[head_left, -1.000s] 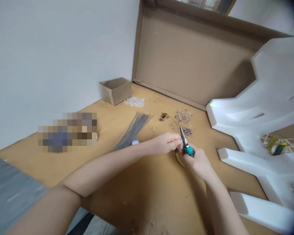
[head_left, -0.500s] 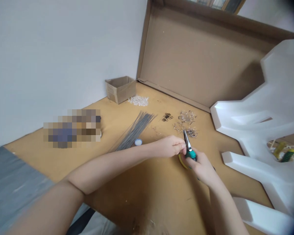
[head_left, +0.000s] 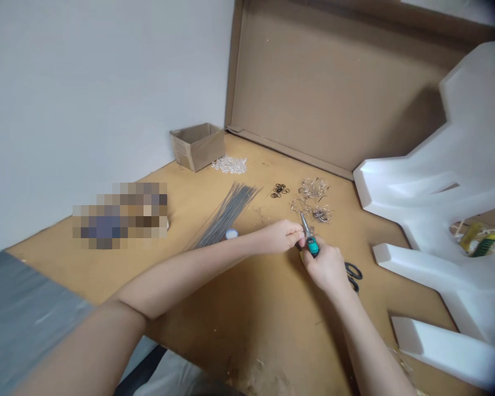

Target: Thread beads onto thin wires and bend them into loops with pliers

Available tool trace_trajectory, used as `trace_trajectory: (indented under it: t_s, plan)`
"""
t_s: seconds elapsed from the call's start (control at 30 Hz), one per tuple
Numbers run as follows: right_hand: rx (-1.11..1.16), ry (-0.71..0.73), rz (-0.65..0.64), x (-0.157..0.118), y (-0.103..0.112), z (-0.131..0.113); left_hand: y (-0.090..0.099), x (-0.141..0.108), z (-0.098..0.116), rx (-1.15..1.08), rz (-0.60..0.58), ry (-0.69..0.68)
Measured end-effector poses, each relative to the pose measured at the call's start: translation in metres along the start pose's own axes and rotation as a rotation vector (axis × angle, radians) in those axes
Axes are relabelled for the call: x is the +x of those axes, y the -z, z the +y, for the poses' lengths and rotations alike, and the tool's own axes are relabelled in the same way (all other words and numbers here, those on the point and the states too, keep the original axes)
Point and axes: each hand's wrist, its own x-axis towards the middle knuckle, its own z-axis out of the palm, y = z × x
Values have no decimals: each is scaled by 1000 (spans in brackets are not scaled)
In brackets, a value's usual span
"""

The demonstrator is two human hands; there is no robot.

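My right hand (head_left: 325, 265) is wrapped round green-handled pliers (head_left: 312, 245), whose metal jaws point away from me. Close against the pliers, my left hand (head_left: 281, 237) is closed in a pinch; what its fingers hold is too small to make out. Beyond the hands lie a tangle of bent wire pieces (head_left: 314, 188) and another small wire heap (head_left: 322, 213). Black rings (head_left: 279, 190) sit to their left. A bundle of straight grey wires (head_left: 226, 214) lies left of my hands, with a small white-and-blue round lid (head_left: 231, 234) partly behind my left forearm.
Black-handled scissors (head_left: 353, 275) lie right of my right wrist. White foam pieces (head_left: 421, 261) stand along the right side. At the back are a small cardboard box (head_left: 198, 148), a pile of clear bits (head_left: 230, 164) and a tall cardboard panel (head_left: 338, 82). A blurred patch covers the left.
The pliers have turned in my right hand, and that hand has rolled over with its back now upward. Both hands sit slightly further left in view. The scissors' handles have come into sight.
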Motion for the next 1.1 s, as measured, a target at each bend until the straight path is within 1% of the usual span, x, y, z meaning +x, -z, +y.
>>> trace_trajectory:
  t_s: [0.07, 0.2, 0.27, 0.4, 0.53, 0.6, 0.77, 0.87, 0.93, 1.03, 1.1]
  plan:
    - [94, 30, -24, 1, 4, 0, 1, 0, 3, -5, -5, -28]
    - [368, 145, -222, 2, 18, 1, 4, -4, 10, -36, -41, -30]
    - [401, 153, -268, 2, 21, 1, 4, -5, 11, -53, -56, -11]
    - [275, 71, -192, -2, 21, 0, 3, -6, 9, -63, -47, 25]
    - [324, 105, -230, -3, 20, -1, 5, -7, 12, -90, -82, 23]
    - [297, 94, -208, -4, 19, -1, 6, -8, 13, -73, -88, 24]
    - [153, 38, -96, -3, 8, 1, 4, -4, 6, -12, -45, -4]
    - [144, 29, -84, -2, 1, 2, 2, -1, 0, 36, -15, 1]
    - [142, 32, -86, -1, 1, 1, 2, 0, -1, 46, -26, 3]
    - [109, 43, -77, -1, 6, -1, 3, -1, 0, -59, -106, -34]
    - [61, 44, -59, -2, 10, -3, 3, -1, 2, -166, -129, -49]
